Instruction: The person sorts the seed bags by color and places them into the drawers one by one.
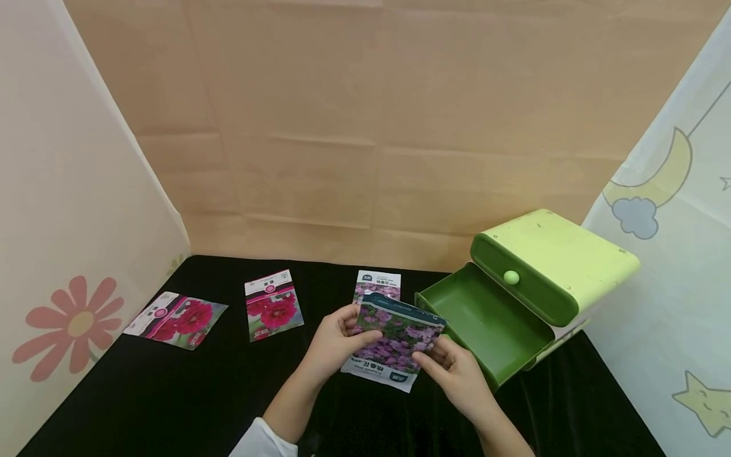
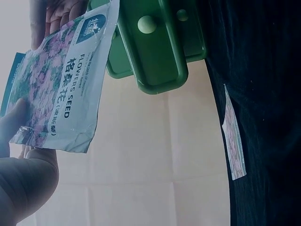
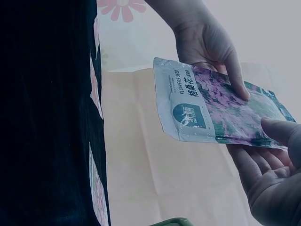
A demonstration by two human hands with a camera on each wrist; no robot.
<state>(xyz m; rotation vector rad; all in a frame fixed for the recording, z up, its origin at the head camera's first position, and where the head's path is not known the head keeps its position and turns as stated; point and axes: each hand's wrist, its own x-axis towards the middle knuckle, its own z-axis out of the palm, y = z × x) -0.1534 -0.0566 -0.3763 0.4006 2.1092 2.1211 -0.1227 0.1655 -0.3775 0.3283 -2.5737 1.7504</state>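
Note:
Both hands hold one flower seed packet [image 1: 389, 336] with purple blossoms, its white, lettered end tipped toward the person. On its left edge the left hand [image 1: 337, 343] pinches it, thumb on the front and fingers behind. At the opposite edge the right hand [image 1: 455, 374] grips it the same way. In the left wrist view the packet [image 2: 70, 84] shows the words "FLOWERS SEED". The right wrist view has the packet [image 3: 207, 103] between both thumbs. Behind it, a second purple-flower packet [image 1: 379, 279] lies on the black cloth, partly covered from sight.
A light-green two-tier drawer box [image 1: 565, 260] stands at the right, its lower drawer [image 1: 485, 324] pulled out and its upper one closed. Two packets with red-pink flowers, one slanted [image 1: 177, 320] and one more upright [image 1: 274, 306], lie on the left of the black cloth [image 1: 200, 393].

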